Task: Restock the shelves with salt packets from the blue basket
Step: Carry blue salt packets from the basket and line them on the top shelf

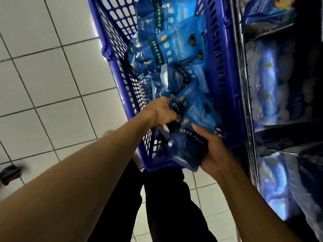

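The shelves (279, 84) stand just right of the blue basket (225, 70), still holding many salt packets (176, 49). At its near end, the right hand (215, 152) clasps one packet (185, 147) on the shelf side; the left hand (164, 110) pinches another (197, 109) beyond it.

Shop aisle: stocked shelves (279, 84), blue basket (225, 70), tiled floor (43, 75).

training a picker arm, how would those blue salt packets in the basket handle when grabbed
Probably floppy: the salt packets lie slumped and creased in the blue basket. Likely slippery, since the film looks glossy. The right hand supports a small stack from beneath, which hints at some weight.
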Available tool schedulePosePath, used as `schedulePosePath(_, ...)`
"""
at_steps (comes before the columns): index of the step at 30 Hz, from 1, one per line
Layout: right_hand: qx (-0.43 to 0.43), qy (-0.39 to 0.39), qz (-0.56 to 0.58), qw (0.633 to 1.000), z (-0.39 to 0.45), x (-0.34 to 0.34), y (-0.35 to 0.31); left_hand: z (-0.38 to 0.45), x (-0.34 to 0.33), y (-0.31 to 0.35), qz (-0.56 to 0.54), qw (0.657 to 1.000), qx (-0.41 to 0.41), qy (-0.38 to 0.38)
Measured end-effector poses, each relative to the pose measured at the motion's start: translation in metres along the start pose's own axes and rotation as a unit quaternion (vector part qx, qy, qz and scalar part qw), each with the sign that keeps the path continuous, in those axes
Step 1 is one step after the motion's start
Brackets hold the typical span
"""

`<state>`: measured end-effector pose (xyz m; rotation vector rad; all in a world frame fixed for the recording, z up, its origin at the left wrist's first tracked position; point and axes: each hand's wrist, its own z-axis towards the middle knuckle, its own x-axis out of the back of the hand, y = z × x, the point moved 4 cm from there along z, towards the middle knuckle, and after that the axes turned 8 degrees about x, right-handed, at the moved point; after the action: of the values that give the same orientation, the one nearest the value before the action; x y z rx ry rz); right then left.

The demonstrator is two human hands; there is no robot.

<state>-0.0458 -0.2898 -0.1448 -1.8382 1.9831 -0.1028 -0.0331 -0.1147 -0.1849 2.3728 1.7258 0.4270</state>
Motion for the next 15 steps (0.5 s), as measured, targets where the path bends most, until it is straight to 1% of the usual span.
schedulePosePath(1,0.008,-0.004,-0.001,1.0,-0.01,-0.003,-0.001,-0.018,0.004,-0.005,-0.094,0.995,0.003,-0.017)
schedulePosePath(3,0.03,0.005,-0.019,0.999,-0.034,-0.011,-0.006,-0.063,0.011,-0.018,-0.259,0.965,0.007,-0.031)
schedulePosePath(5,0.053,0.02,-0.044,0.997,-0.062,-0.028,-0.014,-0.111,0.014,-0.034,-0.398,0.916,0.004,-0.046)
schedulePosePath(7,0.064,0.031,-0.066,0.995,-0.094,-0.049,-0.023,-0.16,0.018,-0.049,-0.504,0.862,0.005,-0.049)
schedulePosePath(9,0.069,0.026,-0.089,0.993,-0.127,-0.072,-0.033,-0.206,0.025,-0.063,-0.567,0.822,-0.001,-0.056)
schedulePosePath(10,0.07,0.01,-0.095,0.993,-0.144,-0.085,-0.038,-0.229,0.03,-0.069,-0.579,0.813,-0.004,-0.056)
schedulePosePath(13,0.048,-0.031,-0.079,0.995,-0.198,-0.118,-0.05,-0.296,0.047,-0.088,-0.577,0.814,0.0,-0.058)
schedulePosePath(15,0.036,-0.062,-0.08,0.994,-0.235,-0.139,-0.059,-0.34,0.061,-0.095,-0.574,0.816,-0.016,-0.064)
